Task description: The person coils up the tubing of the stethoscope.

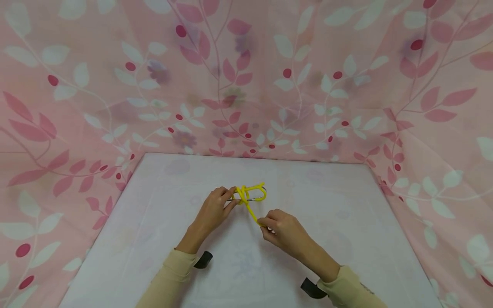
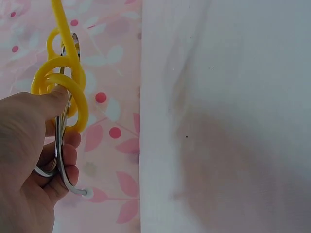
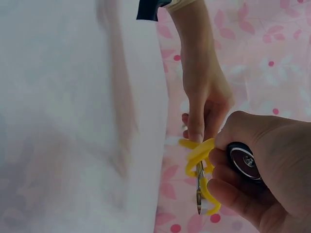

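A stethoscope with yellow tubing (image 1: pixel 251 211) and metal ear tubes (image 2: pixel 59 141) is held above the white table. Its tubing is looped around the ear tubes. My left hand (image 1: pixel 213 208) grips this bundle, thumb on a yellow loop and fingers behind the metal; a pale ear tip (image 2: pixel 88 193) pokes out below the fingers. To the right and nearer me, my right hand (image 1: pixel 286 231) pinches the tubing, which runs taut from the bundle. The round black-rimmed chest piece (image 3: pixel 245 161) sits within the curled right fingers in the right wrist view.
The white-covered table (image 1: pixel 161 171) lies beneath both hands. Pink leaf-patterned cloth (image 1: pixel 246 85) hangs behind it and at both sides. Black bands (image 1: pixel 203 259) show at the wrists below the beige sleeves (image 1: pixel 169 273).
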`<state>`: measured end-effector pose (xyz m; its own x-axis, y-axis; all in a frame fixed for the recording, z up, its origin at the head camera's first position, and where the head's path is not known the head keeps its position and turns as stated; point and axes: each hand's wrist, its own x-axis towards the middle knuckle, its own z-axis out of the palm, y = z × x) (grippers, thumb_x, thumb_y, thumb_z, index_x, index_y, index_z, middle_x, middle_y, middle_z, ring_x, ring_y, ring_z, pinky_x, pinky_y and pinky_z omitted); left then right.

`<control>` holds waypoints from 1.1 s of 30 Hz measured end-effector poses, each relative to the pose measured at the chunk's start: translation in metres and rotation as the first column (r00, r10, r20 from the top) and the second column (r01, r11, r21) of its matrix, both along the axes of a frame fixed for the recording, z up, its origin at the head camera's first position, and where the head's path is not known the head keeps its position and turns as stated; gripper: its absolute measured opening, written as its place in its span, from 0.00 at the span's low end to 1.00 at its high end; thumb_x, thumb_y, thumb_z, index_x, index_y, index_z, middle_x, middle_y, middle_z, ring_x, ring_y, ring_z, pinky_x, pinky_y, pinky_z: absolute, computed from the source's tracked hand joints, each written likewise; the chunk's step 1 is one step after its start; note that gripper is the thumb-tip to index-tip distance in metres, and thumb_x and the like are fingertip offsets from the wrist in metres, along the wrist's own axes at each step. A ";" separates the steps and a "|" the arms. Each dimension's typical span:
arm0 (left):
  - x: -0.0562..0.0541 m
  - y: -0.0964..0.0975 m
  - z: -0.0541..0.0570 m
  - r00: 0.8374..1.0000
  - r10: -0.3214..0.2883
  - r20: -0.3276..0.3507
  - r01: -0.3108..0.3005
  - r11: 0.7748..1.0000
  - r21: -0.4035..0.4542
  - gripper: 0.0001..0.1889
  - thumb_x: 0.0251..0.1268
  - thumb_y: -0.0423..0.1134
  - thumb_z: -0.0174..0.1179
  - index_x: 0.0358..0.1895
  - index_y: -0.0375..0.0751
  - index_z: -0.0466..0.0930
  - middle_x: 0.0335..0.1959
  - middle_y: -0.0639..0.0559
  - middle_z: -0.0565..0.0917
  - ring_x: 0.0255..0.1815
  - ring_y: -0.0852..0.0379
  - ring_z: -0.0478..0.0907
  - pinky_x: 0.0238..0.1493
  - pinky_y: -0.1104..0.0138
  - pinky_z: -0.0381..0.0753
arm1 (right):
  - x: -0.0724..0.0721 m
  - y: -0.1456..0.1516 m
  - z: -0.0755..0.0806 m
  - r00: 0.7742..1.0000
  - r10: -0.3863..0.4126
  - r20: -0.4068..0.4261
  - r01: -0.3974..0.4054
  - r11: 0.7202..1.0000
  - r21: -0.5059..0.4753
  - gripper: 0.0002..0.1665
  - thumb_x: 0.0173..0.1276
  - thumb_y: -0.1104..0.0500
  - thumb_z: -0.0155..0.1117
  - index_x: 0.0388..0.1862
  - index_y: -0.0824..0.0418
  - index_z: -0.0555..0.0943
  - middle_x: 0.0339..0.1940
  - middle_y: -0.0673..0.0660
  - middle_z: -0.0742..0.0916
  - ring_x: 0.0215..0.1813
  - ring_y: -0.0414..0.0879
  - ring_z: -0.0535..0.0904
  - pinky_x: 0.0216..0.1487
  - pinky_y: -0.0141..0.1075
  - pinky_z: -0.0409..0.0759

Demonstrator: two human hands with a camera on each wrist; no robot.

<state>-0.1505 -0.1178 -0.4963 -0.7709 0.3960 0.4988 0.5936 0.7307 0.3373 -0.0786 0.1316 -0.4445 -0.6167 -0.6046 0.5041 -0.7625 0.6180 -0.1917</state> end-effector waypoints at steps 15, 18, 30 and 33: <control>-0.015 -0.009 -0.012 0.991 0.097 0.089 -0.098 0.995 0.006 0.22 0.63 0.42 0.67 0.58 0.38 0.81 0.35 0.47 0.81 0.32 0.55 0.73 0.34 0.65 0.76 | 0.012 -0.015 -0.006 1.000 0.006 -0.015 -0.007 0.999 -0.037 0.11 0.53 0.67 0.70 0.35 0.55 0.87 0.26 0.45 0.83 0.28 0.34 0.72 0.28 0.20 0.70; -0.012 -0.010 -0.014 0.991 0.073 0.114 -0.072 0.997 -0.013 0.22 0.63 0.42 0.67 0.58 0.39 0.81 0.35 0.48 0.81 0.34 0.55 0.74 0.35 0.64 0.78 | 0.013 -0.014 -0.004 1.000 0.010 -0.015 -0.010 0.999 -0.037 0.11 0.53 0.67 0.70 0.35 0.55 0.88 0.26 0.45 0.83 0.28 0.34 0.73 0.28 0.19 0.71; 0.007 0.006 0.000 0.997 -0.037 0.066 0.045 0.990 -0.130 0.21 0.61 0.45 0.68 0.56 0.41 0.82 0.34 0.52 0.79 0.33 0.59 0.72 0.42 0.65 0.80 | -0.017 0.006 0.028 0.999 -0.018 -0.039 0.017 0.999 -0.032 0.13 0.58 0.65 0.74 0.43 0.60 0.86 0.36 0.52 0.84 0.38 0.42 0.76 0.35 0.28 0.80; 0.015 0.012 0.004 0.994 -0.102 0.024 0.105 0.986 -0.131 0.22 0.60 0.45 0.69 0.56 0.41 0.82 0.34 0.53 0.80 0.33 0.60 0.72 0.43 0.66 0.79 | -0.031 0.013 0.031 0.999 -0.021 -0.033 0.019 0.998 -0.062 0.15 0.59 0.65 0.73 0.46 0.61 0.85 0.39 0.53 0.84 0.41 0.45 0.77 0.38 0.31 0.82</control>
